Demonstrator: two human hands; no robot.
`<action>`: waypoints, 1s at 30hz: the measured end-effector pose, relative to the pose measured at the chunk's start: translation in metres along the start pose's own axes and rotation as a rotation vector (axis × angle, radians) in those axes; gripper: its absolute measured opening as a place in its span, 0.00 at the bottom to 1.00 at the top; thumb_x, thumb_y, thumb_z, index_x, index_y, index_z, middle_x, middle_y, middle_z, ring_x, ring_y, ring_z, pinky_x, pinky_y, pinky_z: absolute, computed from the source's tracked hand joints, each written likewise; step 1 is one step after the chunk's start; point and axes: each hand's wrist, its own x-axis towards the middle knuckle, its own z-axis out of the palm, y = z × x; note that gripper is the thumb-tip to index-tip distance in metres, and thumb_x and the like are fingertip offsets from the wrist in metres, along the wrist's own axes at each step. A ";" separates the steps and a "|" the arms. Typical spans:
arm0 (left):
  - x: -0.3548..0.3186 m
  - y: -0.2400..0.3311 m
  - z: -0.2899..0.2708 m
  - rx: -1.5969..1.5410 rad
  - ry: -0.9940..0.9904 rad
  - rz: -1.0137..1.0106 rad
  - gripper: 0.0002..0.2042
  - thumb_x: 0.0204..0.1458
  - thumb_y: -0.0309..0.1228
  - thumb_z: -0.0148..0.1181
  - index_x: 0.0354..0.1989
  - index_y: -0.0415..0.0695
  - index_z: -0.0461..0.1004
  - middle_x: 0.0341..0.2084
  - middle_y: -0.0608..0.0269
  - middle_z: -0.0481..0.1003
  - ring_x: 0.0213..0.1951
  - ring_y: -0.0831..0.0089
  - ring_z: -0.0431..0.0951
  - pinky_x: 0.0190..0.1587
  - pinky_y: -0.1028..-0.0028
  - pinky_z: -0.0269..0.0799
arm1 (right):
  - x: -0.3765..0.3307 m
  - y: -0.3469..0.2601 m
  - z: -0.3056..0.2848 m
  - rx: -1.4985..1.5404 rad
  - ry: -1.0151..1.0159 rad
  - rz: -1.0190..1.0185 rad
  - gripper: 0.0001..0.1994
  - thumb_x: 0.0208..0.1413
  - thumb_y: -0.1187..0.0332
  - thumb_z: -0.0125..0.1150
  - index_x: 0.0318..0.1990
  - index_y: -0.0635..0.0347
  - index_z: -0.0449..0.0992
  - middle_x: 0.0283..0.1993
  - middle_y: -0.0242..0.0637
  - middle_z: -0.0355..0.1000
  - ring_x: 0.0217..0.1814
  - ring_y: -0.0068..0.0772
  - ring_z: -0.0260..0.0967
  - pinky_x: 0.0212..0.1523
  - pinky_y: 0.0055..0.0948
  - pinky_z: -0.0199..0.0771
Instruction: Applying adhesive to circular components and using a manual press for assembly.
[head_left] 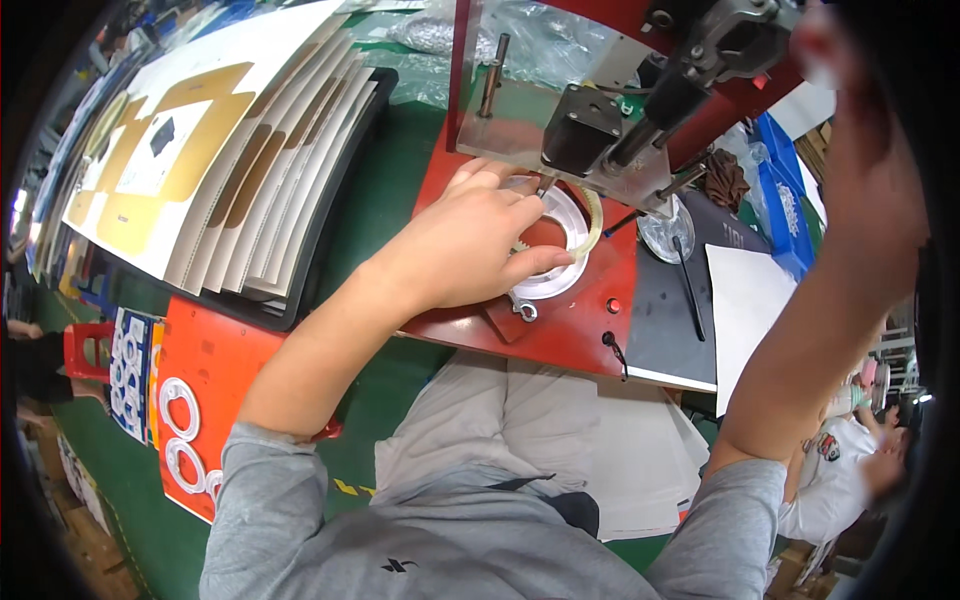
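Note:
On the red base (455,320) of a lever press (640,110) sits a round white plastic ring (568,275). My left hand (490,225) reaches over it, fingertips at its far side and thumb pressed on its rim, partly hiding it. A pale yellowish ring, like a tape roll (594,225), lies along its right edge. Directly above hang the press's clear plate (500,140) and a black block (583,128). My right hand (820,50) is raised at the upper right beside the press's metal lever linkage (735,40). It is blurred, and its fingers cannot be made out.
Flat printed cardboard sheets (200,130) stack in a black tray (335,210) at left. More white rings (180,408) lie on an orange board (215,350). To the right are a black stick (690,290), a white sheet (745,310) and blue bins (785,215). A person (835,470) sits at far right.

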 end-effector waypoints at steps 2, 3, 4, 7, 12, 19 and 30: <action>0.000 -0.001 0.000 -0.009 -0.002 -0.022 0.21 0.61 0.48 0.64 0.43 0.37 0.81 0.47 0.49 0.81 0.57 0.44 0.72 0.68 0.52 0.61 | 0.003 -0.005 -0.006 -0.029 0.006 -0.043 0.08 0.70 0.71 0.60 0.40 0.67 0.80 0.33 0.35 0.79 0.27 0.15 0.64 0.30 0.19 0.65; 0.001 -0.001 0.001 -0.007 -0.002 -0.011 0.21 0.61 0.48 0.64 0.43 0.37 0.81 0.47 0.49 0.81 0.57 0.44 0.72 0.68 0.52 0.61 | 0.004 -0.007 -0.010 -0.045 0.007 -0.065 0.07 0.69 0.71 0.60 0.39 0.66 0.80 0.33 0.35 0.78 0.27 0.14 0.64 0.30 0.19 0.65; 0.000 -0.002 0.003 -0.017 -0.009 -0.018 0.21 0.61 0.47 0.64 0.42 0.37 0.81 0.46 0.49 0.81 0.58 0.44 0.71 0.67 0.52 0.61 | 0.005 -0.009 -0.013 -0.061 0.008 -0.085 0.07 0.69 0.71 0.61 0.39 0.66 0.80 0.33 0.34 0.78 0.27 0.14 0.64 0.29 0.19 0.64; -0.001 0.003 -0.002 0.023 -0.008 0.000 0.20 0.61 0.45 0.65 0.43 0.37 0.80 0.51 0.48 0.80 0.60 0.43 0.70 0.66 0.52 0.63 | 0.024 -0.025 -0.028 -0.113 0.029 -0.173 0.07 0.69 0.72 0.61 0.39 0.66 0.80 0.33 0.34 0.78 0.27 0.14 0.63 0.29 0.18 0.64; -0.003 0.002 0.006 0.043 0.035 0.029 0.19 0.62 0.46 0.63 0.41 0.38 0.81 0.45 0.48 0.82 0.61 0.43 0.70 0.68 0.52 0.59 | 0.027 -0.056 -0.027 -0.069 0.065 0.129 0.09 0.69 0.72 0.60 0.37 0.68 0.80 0.30 0.35 0.78 0.24 0.16 0.64 0.25 0.19 0.62; 0.000 -0.006 0.005 0.045 0.023 0.013 0.18 0.62 0.43 0.63 0.43 0.37 0.77 0.48 0.42 0.79 0.58 0.41 0.70 0.61 0.51 0.66 | 0.020 -0.048 -0.011 0.015 0.204 0.073 0.08 0.69 0.72 0.60 0.37 0.68 0.80 0.29 0.35 0.78 0.24 0.16 0.66 0.26 0.19 0.63; -0.014 -0.008 0.011 0.096 0.068 0.032 0.22 0.62 0.44 0.62 0.52 0.36 0.75 0.61 0.44 0.72 0.65 0.39 0.65 0.69 0.50 0.60 | -0.013 -0.054 -0.010 0.025 0.150 0.201 0.10 0.72 0.78 0.50 0.54 0.72 0.76 0.56 0.50 0.78 0.57 0.38 0.77 0.67 0.41 0.72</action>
